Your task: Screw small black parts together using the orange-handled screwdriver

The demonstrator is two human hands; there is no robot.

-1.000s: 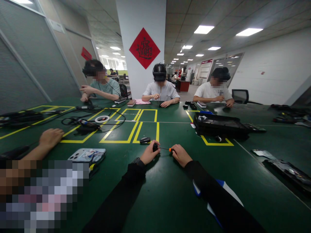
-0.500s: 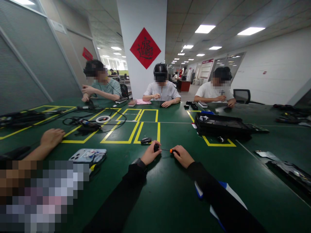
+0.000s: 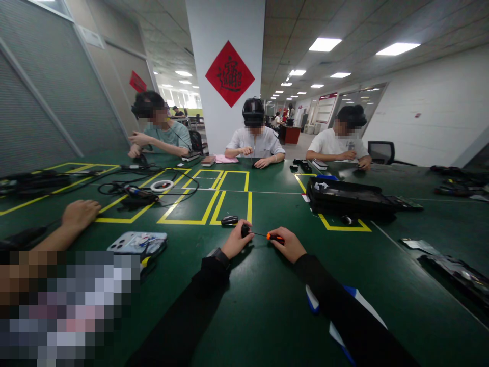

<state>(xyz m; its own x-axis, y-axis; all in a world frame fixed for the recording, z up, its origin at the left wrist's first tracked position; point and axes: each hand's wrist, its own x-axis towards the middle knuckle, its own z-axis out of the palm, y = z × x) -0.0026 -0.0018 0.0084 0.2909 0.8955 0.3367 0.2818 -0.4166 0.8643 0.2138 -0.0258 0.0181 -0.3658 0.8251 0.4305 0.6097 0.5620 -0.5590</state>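
My right hand is closed around the orange and black handle of a screwdriver. The thin shaft points left, toward my left hand. Between the thumb and fingers of that left hand is a small black part, its exact kind unclear. The screwdriver's tip reaches this part, but whether it sits in a screw is too small to tell. Just beyond my left hand a black cylindrical piece lies on the green table.
A co-worker's hand rests on the table at left, near a phone. A black open casing stands at right. Cables and a white tape roll lie at left. Blue-white material is under my right forearm.
My right hand has turned the screwdriver handle slightly, so more of its orange and black side shows. My left hand stays nearly still with the black part. The view has shifted a little.
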